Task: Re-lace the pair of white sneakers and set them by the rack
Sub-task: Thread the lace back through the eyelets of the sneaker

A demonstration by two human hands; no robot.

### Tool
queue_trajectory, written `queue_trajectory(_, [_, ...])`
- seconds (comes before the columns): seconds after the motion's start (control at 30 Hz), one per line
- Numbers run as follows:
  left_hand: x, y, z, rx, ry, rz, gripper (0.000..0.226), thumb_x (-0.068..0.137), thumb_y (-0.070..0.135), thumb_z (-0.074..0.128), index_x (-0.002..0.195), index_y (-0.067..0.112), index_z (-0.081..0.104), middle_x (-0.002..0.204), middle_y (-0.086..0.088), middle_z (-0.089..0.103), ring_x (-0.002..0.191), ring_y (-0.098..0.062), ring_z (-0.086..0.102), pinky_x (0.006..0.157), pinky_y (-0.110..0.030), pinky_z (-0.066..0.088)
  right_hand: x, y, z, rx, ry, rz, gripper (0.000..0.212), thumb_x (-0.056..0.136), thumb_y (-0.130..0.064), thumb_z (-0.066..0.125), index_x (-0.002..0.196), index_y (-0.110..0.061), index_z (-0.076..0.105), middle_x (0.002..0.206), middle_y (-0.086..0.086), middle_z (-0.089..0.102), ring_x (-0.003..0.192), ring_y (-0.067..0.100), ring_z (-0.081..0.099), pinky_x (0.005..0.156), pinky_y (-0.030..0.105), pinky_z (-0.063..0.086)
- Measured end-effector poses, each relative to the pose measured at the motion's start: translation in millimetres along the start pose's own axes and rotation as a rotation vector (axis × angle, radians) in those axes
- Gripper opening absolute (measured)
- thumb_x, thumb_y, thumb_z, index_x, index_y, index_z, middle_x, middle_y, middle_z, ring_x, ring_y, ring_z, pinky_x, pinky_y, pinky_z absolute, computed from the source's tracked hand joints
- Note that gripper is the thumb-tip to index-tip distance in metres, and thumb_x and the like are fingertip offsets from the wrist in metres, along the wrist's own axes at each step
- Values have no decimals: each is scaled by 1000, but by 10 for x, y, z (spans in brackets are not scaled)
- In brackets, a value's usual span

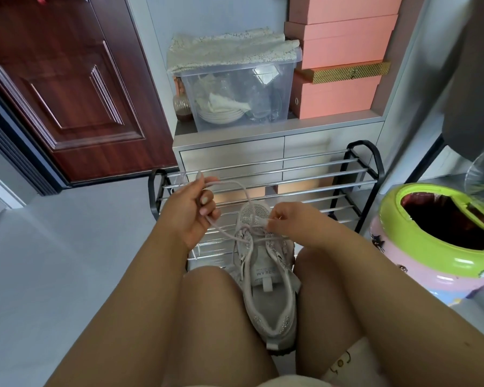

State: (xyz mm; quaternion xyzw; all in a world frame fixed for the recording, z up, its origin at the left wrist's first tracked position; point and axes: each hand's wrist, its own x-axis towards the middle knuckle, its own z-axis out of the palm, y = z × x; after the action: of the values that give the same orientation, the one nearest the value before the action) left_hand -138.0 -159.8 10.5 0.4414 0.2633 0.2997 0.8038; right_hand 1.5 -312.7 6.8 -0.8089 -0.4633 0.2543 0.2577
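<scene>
One white sneaker (268, 286) is wedged between my knees, toe pointing away toward the shoe rack (355, 177). Its pale lace (241, 188) runs loosely through the lower eyelets and loops up to the left. My left hand (190, 210) is raised above the shoe's left side and grips a long stretch of the lace between curled fingers. My right hand (288, 222) sits over the toe end and pinches the lace near the front eyelets. A second sneaker is not in view.
The black-framed rack with chrome bars stands directly ahead against a grey drawer cabinet (235, 155). A clear storage bin (235, 93) and pink boxes (344, 60) sit on the cabinet. A green-rimmed pink bin (428, 247) stands at right. A dark red door (67, 88) is at left.
</scene>
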Motion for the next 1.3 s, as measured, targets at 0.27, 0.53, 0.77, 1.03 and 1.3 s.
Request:
queue_trajectory(0.27, [-125,-79,-231,93,71,-30,19,95,25,54,89,8,61,49,4,37,38,-7,29,45,-20,36,-50,42,-84,264,-75,-29,34,85,-30,69,57,-19,54,57,0,42,55,14,38,58,25,34])
queue_trajectory(0.53, [-178,-293,-242,392,113,-57,23,92,23,60,96,2,66,47,3,36,43,-11,38,62,-31,46,-54,-9,-58,1052,-132,-87,35,94,-21,53,61,-13,42,51,1,45,44,15,34,52,28,28])
queue_trajectory(0.77, [-197,-374,-218,528,108,-51,27,88,21,66,94,-5,67,50,-3,46,54,-19,55,72,-35,59,-154,-121,-96,-480,-61,24,35,86,-48,61,92,-14,66,78,-3,53,77,16,52,57,24,36])
queue_trajectory(1.03, [-179,-420,-269,720,23,-127,30,91,33,61,81,5,69,70,-8,67,71,-19,66,73,-31,54,-192,-55,-190,606,-419,-327,20,75,-21,75,57,-21,66,61,13,40,54,19,31,52,28,26])
queue_trajectory(1.3, [-84,-488,-343,963,-37,-69,18,87,13,67,104,13,60,100,0,67,85,-14,62,71,-31,52,-220,-158,-156,532,-930,-642,20,80,-11,58,60,-13,63,70,0,55,67,27,51,73,38,44])
